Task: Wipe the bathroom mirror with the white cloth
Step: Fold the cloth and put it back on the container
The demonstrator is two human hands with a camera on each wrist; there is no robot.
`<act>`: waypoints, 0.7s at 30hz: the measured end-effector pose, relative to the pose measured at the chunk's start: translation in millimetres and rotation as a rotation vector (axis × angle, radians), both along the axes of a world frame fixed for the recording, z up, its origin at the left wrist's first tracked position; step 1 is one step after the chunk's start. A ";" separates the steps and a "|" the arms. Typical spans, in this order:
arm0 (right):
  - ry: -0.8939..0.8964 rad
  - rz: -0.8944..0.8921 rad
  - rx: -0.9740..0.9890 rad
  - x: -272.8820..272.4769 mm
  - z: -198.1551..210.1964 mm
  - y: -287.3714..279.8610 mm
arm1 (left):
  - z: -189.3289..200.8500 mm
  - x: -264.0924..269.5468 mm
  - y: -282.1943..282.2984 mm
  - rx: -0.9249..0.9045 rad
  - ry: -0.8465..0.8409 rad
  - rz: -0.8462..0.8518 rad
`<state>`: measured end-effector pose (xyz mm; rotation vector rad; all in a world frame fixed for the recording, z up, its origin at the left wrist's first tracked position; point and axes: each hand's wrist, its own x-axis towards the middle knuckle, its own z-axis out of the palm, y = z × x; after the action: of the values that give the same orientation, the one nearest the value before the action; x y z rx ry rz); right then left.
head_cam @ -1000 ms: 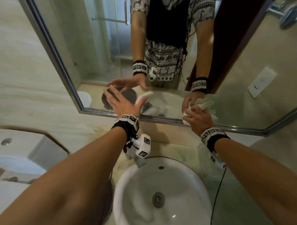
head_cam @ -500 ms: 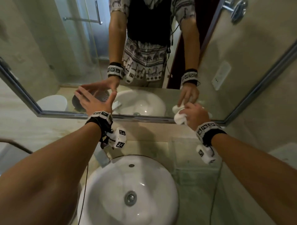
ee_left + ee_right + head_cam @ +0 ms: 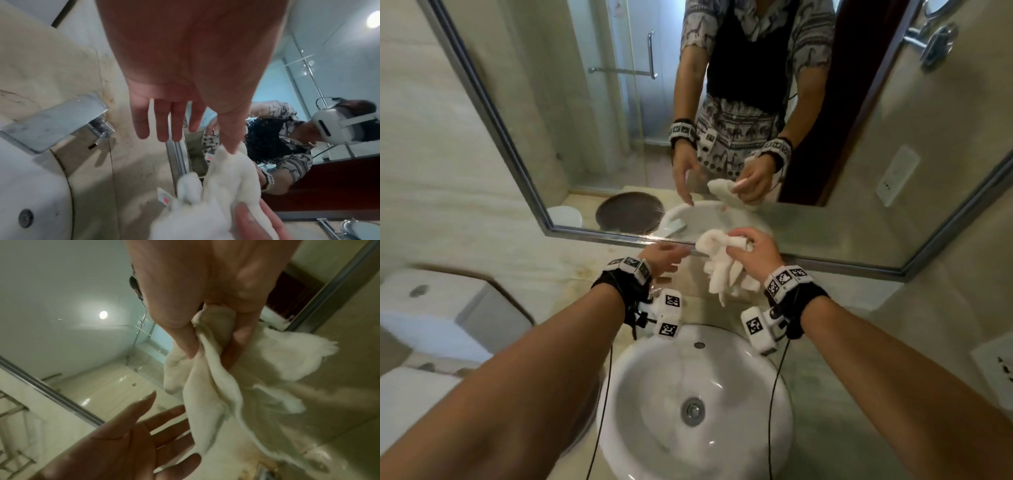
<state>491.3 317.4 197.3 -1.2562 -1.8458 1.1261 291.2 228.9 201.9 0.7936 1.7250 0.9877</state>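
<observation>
Nearest, the round white basin (image 3: 695, 404) holds nothing but its metal drain (image 3: 692, 410). Above its far rim the right hand (image 3: 751, 251) pinches the bunched white cloth (image 3: 717, 265) between curled fingers and thumb, loose folds hanging down. The left hand (image 3: 662, 258) is just beside the cloth, fingers straight and spread, holding nothing. Beyond, the mirror (image 3: 592, 113) reflects a dark round bin and both hands.
</observation>
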 end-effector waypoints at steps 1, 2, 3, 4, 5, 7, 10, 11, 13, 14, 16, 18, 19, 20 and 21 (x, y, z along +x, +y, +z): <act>0.019 0.009 -0.024 -10.1 0.2 -8.1 | 3.1 -2.3 -10.5 0.028 -0.064 -0.020; 0.047 0.020 -0.049 -20.8 0.8 -17.5 | 4.6 -5.6 -20.2 0.053 -0.122 -0.031; 0.080 0.034 -0.073 -32.2 0.7 -27.1 | 6.2 -9.3 -30.4 0.075 -0.165 -0.044; 0.103 0.047 -0.092 -43.9 1.4 -37.7 | 8.2 -12.9 -40.5 0.094 -0.199 -0.065; 0.114 0.055 -0.103 -55.7 1.6 -47.9 | 6.8 -18.6 -49.4 0.110 -0.219 -0.082; 0.112 0.070 -0.128 -79.3 -0.8 -66.1 | 4.9 -33.5 -68.0 0.108 -0.189 -0.066; 0.094 0.109 -0.183 -114.2 -4.3 -95.3 | -1.7 -66.4 -100.0 0.071 -0.114 0.023; 0.109 0.118 -0.211 -125.9 -5.4 -106.6 | -4.4 -79.0 -111.2 0.062 -0.101 0.046; 0.167 0.150 -0.293 -148.6 -7.2 -131.1 | -10.0 -103.8 -134.7 0.051 -0.104 0.046; 0.188 0.166 -0.337 -160.0 -7.6 -143.7 | -10.6 -114.4 -147.4 0.051 -0.134 0.039; 0.219 0.191 -0.417 -182.4 -10.3 -167.9 | -11.9 -133.5 -174.9 0.055 -0.207 0.045; 0.243 0.202 -0.481 -202.7 -12.3 -192.7 | -19.4 -155.1 -198.5 0.043 -0.222 0.048; 0.242 0.214 -0.496 -211.8 -15.0 -203.6 | -23.8 -166.3 -209.9 0.047 -0.230 0.054; 0.228 0.242 -0.495 -219.4 -17.3 -214.2 | -32.9 -179.1 -217.8 0.050 -0.232 0.063; 0.204 0.277 -0.489 -226.9 -21.0 -224.2 | -41.9 -191.9 -225.0 0.044 -0.211 0.072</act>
<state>264.4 93.3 176.3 -1.0997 -1.6779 1.8691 99.3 3.9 160.0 0.6343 1.5632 1.1203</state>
